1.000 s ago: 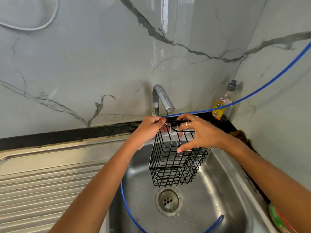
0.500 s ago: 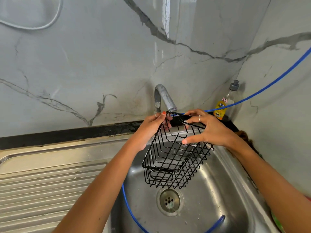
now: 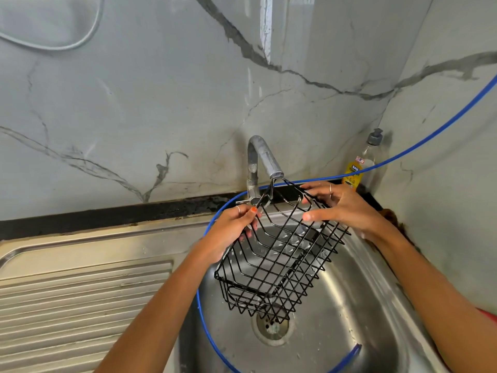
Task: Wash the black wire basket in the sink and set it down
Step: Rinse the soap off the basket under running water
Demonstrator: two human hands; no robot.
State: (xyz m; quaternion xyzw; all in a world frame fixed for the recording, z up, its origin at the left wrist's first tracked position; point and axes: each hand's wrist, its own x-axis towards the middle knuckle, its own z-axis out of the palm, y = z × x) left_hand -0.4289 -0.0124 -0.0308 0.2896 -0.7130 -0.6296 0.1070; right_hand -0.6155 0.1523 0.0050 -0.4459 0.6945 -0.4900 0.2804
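The black wire basket [image 3: 279,265] hangs tilted over the steel sink [image 3: 349,313], right under the tap spout [image 3: 269,160]. A thin stream of water falls from the spout through its wires. My left hand [image 3: 236,227] grips the basket's upper left rim with thumb and fingers. My right hand [image 3: 341,208] holds the upper right rim, fingers curled over the top wire and thumb against the side. The basket's lower corner hangs above the drain [image 3: 271,327].
A blue hose [image 3: 204,319] loops from the right wall down into the sink. A dish soap bottle [image 3: 360,162] stands in the back right corner. The ribbed steel drainboard [image 3: 80,305] lies to the left. Marble walls close the back and right.
The basket has tipped further, its bottom swinging down and left while its open top turned up toward the spout. Both hands kept their hold on the rim.
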